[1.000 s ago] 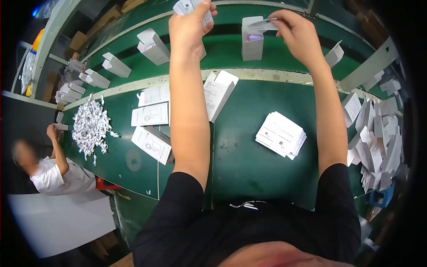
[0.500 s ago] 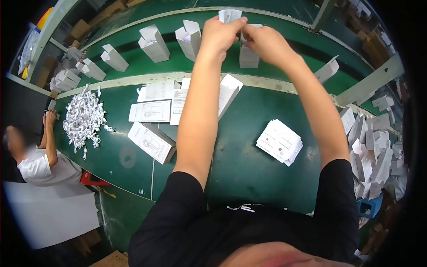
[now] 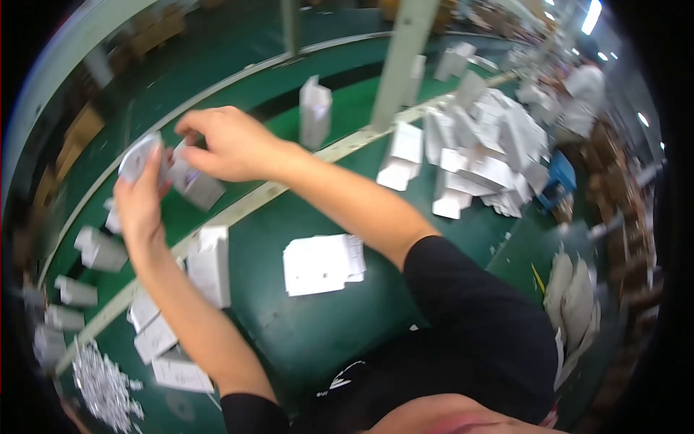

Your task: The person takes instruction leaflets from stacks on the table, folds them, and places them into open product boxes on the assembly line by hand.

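Observation:
My left hand [image 3: 141, 206] grips a small stack of white leaflets [image 3: 137, 158] between thumb and fingers, out over the green conveyor. Close by, my right hand [image 3: 228, 145] has its fingers bent, thumb and forefinger apart, with nothing visible between them. Just below it stands an open white carton [image 3: 199, 186] on the belt, with something pale purple inside; part of it is behind the hands. A pile of white leaflets [image 3: 318, 266] lies on the green table in front of me. Motion blurs the hands slightly.
More open cartons stand along the belt, one white carton [image 3: 315, 114] to the right. A large heap of cartons [image 3: 488, 145] fills the right side beside a metal post [image 3: 401, 65]. Printed cartons [image 3: 181, 370] and a heap of small white parts [image 3: 105, 387] lie at left.
The view has swung to the right, bringing the carton heap into fuller sight. My right hand has come up off the carton; the left still holds the leaflets.

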Tool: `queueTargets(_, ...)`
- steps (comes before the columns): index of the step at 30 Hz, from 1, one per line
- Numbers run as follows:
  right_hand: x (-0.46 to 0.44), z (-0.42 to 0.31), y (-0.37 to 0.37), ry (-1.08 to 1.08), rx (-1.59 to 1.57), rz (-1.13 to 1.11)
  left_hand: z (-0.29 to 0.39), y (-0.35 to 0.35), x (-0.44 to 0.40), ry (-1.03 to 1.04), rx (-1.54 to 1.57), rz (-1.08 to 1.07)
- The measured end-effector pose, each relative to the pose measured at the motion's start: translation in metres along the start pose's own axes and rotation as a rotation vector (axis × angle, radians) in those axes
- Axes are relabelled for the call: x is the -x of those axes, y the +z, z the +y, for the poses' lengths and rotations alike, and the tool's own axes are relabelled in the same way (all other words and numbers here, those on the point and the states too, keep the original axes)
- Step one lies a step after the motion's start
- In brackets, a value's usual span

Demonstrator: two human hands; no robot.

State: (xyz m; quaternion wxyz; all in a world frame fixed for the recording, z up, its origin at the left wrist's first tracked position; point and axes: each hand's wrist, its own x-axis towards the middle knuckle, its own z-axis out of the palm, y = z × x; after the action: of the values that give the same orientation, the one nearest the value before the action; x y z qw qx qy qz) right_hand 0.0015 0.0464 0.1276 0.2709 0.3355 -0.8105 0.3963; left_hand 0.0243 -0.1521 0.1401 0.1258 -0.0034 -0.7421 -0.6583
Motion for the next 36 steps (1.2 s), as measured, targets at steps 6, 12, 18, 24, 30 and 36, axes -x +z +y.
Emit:
queueTargets(6,0.019,0.008,-0.062,0.18,-0.254,-0.026,0.006,0.059,0.028,0.072,-0.17,-0.328)
queueTargets(12,0.023,0.019,-0.071,0.115,-0.209,-0.007,-0.005,0.079,0.027,0.033,-0.129,-0.234)
queueTargets(18,0.021,0.02,-0.074,0.093,-0.148,0.085,-0.004,0.09,0.033,-0.024,-0.094,-0.233)
queueTargets(24,0.023,0.026,-0.087,0.243,-0.207,0.132,-0.011,0.077,0.026,-0.087,0.05,-0.15)
queueTargets(30,0.018,0.026,-0.109,0.297,-0.535,0.128,-0.009,0.058,0.016,-0.04,0.276,-0.132)
queueTargets(36,0.023,0.037,-0.102,0.237,-0.534,-0.233,-0.003,0.067,0.024,-0.07,0.253,-0.243)
